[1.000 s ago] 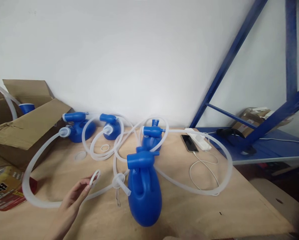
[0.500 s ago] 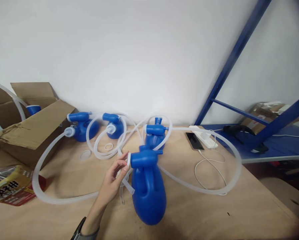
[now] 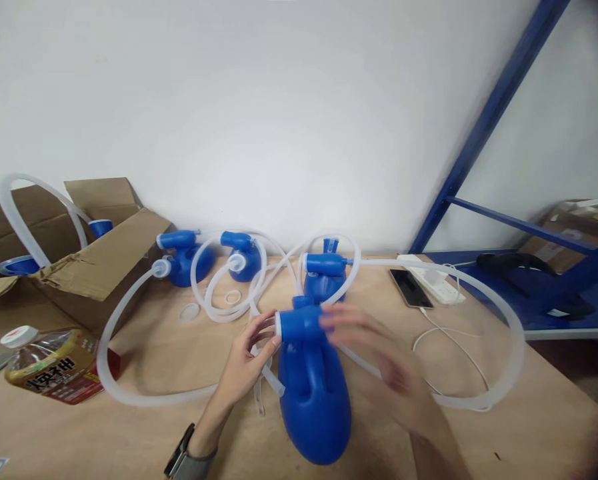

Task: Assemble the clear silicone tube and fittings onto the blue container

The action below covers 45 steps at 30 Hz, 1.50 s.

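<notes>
The left hand (image 3: 246,363) pinches a small white ring against the left mouth of the near blue plastic bottle (image 3: 315,390), whose long axis runs toward the camera. The blurred right hand (image 3: 379,363) hovers open over its neck, so the left is nearer. Four blue bottles lie on the plywood table (image 3: 479,433).

A small workshop or storeroom used for assembly work

A bare plywood bench (image 3: 503,433) stands against a plain white wall, beside blue metal racking (image 3: 499,113). An open cardboard carton (image 3: 93,267) holds more parts, and several identical blue plastic vessels (image 3: 189,257) with clear tubing (image 3: 129,393) lie in a row (batch work, by the look). A phone (image 3: 411,288) charges from a power strip (image 3: 436,281).
</notes>
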Motion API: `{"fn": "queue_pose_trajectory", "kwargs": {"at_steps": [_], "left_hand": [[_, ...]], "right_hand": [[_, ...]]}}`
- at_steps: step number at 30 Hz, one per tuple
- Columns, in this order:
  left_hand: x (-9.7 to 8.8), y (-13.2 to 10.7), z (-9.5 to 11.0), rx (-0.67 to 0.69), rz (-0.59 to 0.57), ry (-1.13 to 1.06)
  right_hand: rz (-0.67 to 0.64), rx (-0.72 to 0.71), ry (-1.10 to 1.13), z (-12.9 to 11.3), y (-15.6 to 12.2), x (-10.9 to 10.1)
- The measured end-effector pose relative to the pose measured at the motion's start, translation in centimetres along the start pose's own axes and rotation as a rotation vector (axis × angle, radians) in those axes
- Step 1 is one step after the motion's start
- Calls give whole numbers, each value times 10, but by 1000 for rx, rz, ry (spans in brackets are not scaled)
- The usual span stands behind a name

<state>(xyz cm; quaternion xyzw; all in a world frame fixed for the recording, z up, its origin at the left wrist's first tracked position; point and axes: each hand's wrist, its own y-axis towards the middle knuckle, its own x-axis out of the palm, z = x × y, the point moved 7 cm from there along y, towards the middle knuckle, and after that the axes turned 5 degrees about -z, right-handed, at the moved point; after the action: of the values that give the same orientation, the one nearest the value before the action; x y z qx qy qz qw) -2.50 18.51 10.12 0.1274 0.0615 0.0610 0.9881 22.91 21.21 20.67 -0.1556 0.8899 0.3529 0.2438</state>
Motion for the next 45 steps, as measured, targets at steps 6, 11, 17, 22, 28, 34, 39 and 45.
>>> {"fn": "queue_pose_trajectory", "kwargs": {"at_steps": [6, 11, 17, 22, 28, 34, 39, 45], "left_hand": [[-4, 9, 9, 108, -83, 77], [-6, 14, 31, 446, -147, 407], [-3, 8, 51, 735, -214, 600], [11, -4, 74, 1015, -319, 961], [13, -9, 76, 1410, -433, 1077], [15, -3, 82, 1458, -505, 1076], [19, -1, 85, 1440, -515, 1029], [18, -2, 81, 1353, -432, 952]], "right_hand": [[-266, -107, -241, 52, 27, 60], [-318, -95, -287, 63, 21, 76], [-501, -9, -314, 62, 35, 76], [-561, -8, -311, 62, 39, 73], [-591, 8, -284, 64, 38, 74], [-579, -56, -250, 65, 38, 75], [-566, -85, -248, 65, 38, 73], [-534, -123, -272, 66, 35, 74]]}}
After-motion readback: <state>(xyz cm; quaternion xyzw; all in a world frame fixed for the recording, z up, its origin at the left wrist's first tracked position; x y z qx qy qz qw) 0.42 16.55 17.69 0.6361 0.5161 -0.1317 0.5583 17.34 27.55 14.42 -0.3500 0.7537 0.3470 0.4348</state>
